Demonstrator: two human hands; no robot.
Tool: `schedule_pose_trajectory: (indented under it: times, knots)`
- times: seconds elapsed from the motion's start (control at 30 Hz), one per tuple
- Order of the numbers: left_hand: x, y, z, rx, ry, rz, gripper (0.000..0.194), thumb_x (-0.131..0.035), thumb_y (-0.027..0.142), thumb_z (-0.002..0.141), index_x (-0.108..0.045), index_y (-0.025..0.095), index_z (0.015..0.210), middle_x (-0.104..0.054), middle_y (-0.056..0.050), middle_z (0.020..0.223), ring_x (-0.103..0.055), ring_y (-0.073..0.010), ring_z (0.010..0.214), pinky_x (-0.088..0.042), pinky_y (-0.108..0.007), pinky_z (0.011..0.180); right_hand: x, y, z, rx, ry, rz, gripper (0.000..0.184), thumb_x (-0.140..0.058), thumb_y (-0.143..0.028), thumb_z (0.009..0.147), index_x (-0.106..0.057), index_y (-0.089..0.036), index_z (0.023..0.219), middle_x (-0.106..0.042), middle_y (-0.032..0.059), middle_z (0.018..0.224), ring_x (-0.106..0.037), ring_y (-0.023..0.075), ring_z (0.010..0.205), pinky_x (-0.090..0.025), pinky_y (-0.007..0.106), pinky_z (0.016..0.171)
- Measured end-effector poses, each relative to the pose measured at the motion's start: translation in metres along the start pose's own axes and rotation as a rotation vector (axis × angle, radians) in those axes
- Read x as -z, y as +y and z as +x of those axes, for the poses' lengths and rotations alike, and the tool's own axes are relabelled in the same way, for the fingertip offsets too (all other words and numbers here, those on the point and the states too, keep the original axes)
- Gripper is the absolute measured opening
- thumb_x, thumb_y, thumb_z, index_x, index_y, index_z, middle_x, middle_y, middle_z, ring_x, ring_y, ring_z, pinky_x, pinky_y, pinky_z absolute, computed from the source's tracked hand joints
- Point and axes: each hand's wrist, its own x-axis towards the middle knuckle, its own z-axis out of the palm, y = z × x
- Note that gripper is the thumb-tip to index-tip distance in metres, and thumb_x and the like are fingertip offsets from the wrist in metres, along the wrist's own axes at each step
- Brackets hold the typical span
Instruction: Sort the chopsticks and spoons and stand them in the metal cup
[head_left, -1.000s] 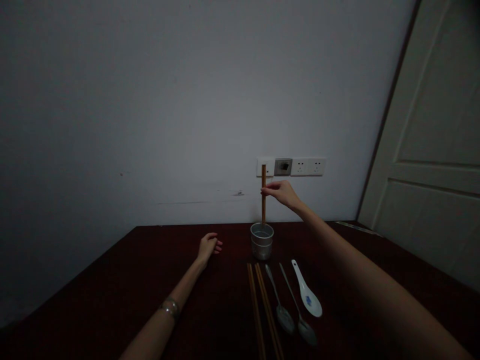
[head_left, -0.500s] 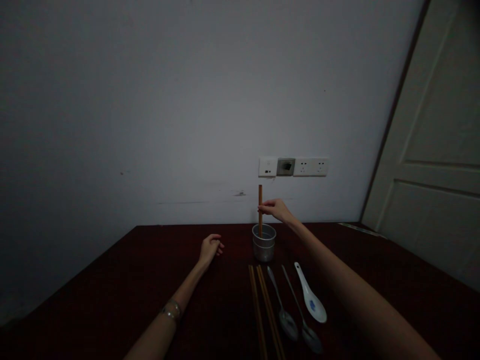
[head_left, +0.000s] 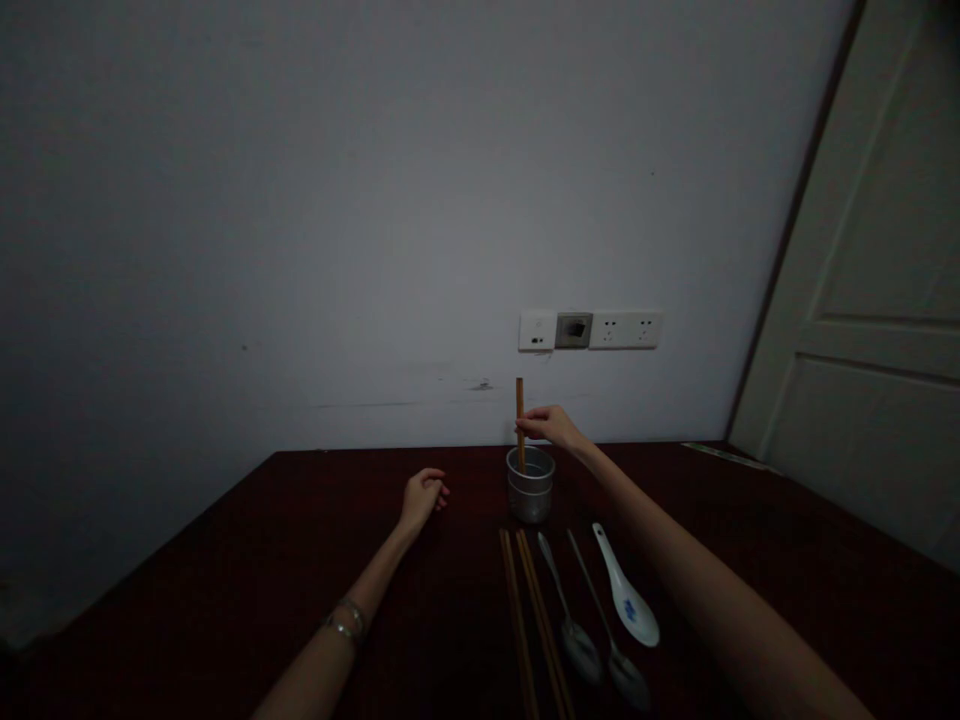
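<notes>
One dark table [head_left: 450, 620] under both hands. L hand [head_left: 421, 497] loosely curled, nothing visible in it. R hand [head_left: 551, 425]: thumb + fingers pinched together. Metal cup [head_left: 530, 505] just below those fingers; chopsticks [head_left: 519, 398] approx. upright in their grip, lower ends inside cup. Poss. risk: sideways push could tip cup; loose pinch might let 'em splay vs. rim.

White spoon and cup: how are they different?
The cup stands upright, but the white spoon lies down. The cup is grey and looks like metal, while the white spoon is white with a blue mark. The cup is round and open at the top; the white spoon is long, with a thin handle. Both sit on the dark red table.
</notes>
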Motion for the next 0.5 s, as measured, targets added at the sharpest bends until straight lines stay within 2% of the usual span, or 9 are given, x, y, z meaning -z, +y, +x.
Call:
schedule_pose_trajectory:
  times: [0.37,0.5]
  knots:
    - [-0.0001,-0.0012,0.0007,-0.001,0.000,0.022,0.020,-0.040,0.008,0.068,-0.052,0.012,0.084,-0.056,0.003,0.053,-0.049,-0.0063,0.037,-0.034,-0.015,0.035,-0.0061,0.0038,-0.0047,-0.036,-0.001,-0.012,0.019,-0.066,-0.029,0.064,-0.066,-0.011,0.066,-0.065,0.0022,0.058,-0.048,0.0055,0.044,-0.036,0.017,0.043]
    - [-0.0007,-0.0007,0.0012,0.007,0.007,0.027,0.020,-0.040,0.008,0.069,-0.052,0.012,0.084,-0.056,0.003,0.052,-0.048,-0.0062,0.036,-0.035,-0.016,0.035,-0.0064,0.0044,-0.0061,-0.045,0.022,-0.015,0.017,-0.065,-0.028,0.066,-0.066,-0.011,0.067,-0.066,0.0031,0.061,-0.052,0.0070,0.047,-0.038,0.017,0.045]
